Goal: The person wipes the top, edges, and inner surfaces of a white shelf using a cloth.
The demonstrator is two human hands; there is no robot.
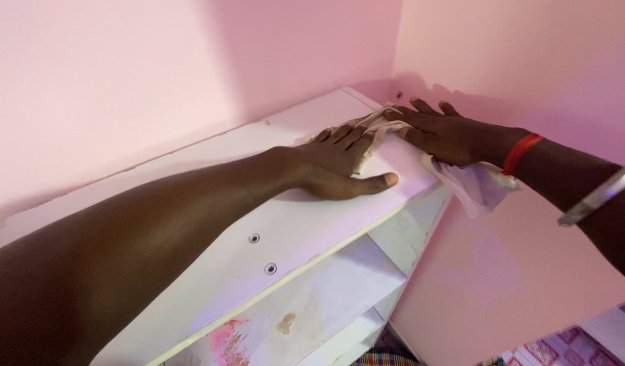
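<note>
Both grips lie flat and open: left hand [339,163] & right hand [454,139] are pressed on a pale cloth [377,129] at the far corner of the white shelf unit's top [211,224], by the pink wall [122,74]. Wiping step is judged in hand. Next move calls for steady downward pressure, w/ cloth kept flat.

Soft, pink-tinted light fills the scene, fairly bright and even. The walls [122,74] glow without glare. A dim shadow darkens the corner behind the hands. The near forearm [89,264] looks slightly soft, and the lower shelves [326,298] sit in shade.
</note>
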